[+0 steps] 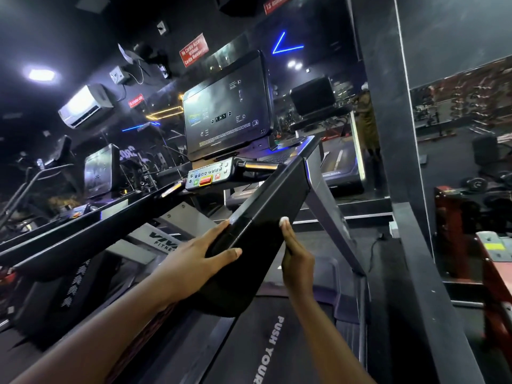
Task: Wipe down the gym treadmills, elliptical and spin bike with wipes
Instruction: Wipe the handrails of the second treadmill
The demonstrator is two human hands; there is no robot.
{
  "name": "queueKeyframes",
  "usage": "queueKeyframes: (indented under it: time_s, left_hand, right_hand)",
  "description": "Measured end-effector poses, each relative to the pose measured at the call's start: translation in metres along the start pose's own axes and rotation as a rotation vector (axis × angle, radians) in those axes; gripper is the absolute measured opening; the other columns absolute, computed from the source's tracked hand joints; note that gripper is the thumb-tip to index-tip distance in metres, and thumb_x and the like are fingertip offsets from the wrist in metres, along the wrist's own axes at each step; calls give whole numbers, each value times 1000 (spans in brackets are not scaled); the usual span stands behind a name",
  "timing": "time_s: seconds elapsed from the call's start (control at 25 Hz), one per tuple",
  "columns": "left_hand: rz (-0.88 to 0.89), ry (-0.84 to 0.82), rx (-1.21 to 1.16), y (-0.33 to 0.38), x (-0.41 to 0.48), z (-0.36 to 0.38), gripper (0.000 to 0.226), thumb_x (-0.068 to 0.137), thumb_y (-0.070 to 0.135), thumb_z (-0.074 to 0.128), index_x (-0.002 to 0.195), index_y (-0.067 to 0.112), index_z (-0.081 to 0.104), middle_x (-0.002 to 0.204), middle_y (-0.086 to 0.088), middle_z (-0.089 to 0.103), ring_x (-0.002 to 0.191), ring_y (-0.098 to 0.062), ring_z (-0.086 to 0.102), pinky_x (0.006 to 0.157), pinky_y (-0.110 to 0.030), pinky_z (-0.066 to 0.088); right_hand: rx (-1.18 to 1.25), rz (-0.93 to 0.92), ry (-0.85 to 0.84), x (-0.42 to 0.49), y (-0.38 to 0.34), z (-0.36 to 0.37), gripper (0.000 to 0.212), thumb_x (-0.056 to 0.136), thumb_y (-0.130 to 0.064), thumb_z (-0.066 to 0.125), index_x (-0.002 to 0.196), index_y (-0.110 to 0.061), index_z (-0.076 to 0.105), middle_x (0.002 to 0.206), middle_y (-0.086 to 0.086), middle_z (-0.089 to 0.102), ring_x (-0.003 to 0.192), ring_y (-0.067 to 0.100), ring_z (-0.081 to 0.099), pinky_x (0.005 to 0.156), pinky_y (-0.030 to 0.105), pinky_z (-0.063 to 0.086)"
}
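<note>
I'm laying my left hand [199,253] flat along the left side of the treadmill's handrail [266,206], fingers straight and thumb over the top, not clenching. My right hand [297,259] is curling at the rail's right edge, pinching a small white wipe [284,220] against it. The belt [277,342] is lying dark below, in a dim gym. I'm counting two hands, one wipe, and two screens: a neighbouring console [101,170] and the main console [227,106].
</note>
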State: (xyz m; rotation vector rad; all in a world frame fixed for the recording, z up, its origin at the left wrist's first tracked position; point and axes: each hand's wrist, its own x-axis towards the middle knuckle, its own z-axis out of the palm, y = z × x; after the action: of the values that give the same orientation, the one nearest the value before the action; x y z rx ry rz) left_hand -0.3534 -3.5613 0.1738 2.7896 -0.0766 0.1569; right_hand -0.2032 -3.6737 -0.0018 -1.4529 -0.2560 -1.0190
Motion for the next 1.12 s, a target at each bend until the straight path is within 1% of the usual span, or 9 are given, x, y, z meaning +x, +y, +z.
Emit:
queueKeyframes:
  time_s: [0.12,0.2,0.36,0.52,0.68,0.8,0.92,1.04,1.12]
  left_hand:
    - [-6,0,17,0,-1,1,63,86,57,47,141,54,17,123,7,51,104,-15,58,93,-33,48]
    - [-16,16,26,0,-1,2,63,85,58,48,140,55,18,130,6,51,106,-14,56,94,-32,47]
    - [-15,38,56,0,-1,2,64,85,59,47,141,54,18,138,6,47,114,-14,53,96,-29,44]
    - [-16,-6,54,3,-2,1,68,80,63,43,141,55,14,133,4,49,105,-14,57,91,-29,48]
    - [-15,-2,58,3,-2,1,76,70,69,38,141,55,16,139,7,46,117,-14,51,99,-31,43]
    - [-7,-2,35,0,-2,0,80,65,71,37,141,55,16,138,7,47,114,-13,52,97,-30,43]
    - [13,2,18,-1,-3,0,69,78,65,43,141,54,17,133,9,49,105,-9,54,89,-24,45]
    - [36,-7,-8,-1,-2,1,54,86,56,48,131,62,19,119,14,51,99,-6,54,87,-21,44]
    - [30,-78,-55,-3,3,-3,50,80,65,51,118,69,18,118,14,52,99,-6,56,90,-23,46]
  right_hand:
    - [77,63,12,0,-17,-7,43,86,4,50,128,-4,49,131,3,50,123,0,43,102,26,39]
    - [172,-64,-73,-18,-55,-8,44,84,3,55,128,-2,52,135,9,50,127,3,43,106,21,34]
    - [196,-309,-178,-23,-66,-8,58,77,13,61,131,-4,46,140,10,45,131,14,42,107,29,36]
    - [149,-194,-146,13,-30,-3,57,75,12,53,130,-4,50,138,6,47,129,12,43,108,25,33]
    - [71,6,-97,33,2,4,56,76,21,51,128,-2,52,135,8,50,126,16,46,108,24,32]
    - [40,138,-98,53,4,-7,49,77,21,49,122,1,56,126,11,56,120,23,53,105,21,36]
    - [54,-190,-205,53,-39,-25,36,85,-6,52,120,-2,60,125,4,59,120,11,53,105,16,34]
    - [39,-519,-472,37,-78,-29,36,87,-1,57,123,-7,59,130,5,57,125,13,49,107,26,35]
    - [-6,-599,-512,43,-73,-27,38,86,3,59,123,-6,59,129,5,57,123,13,49,106,27,37]
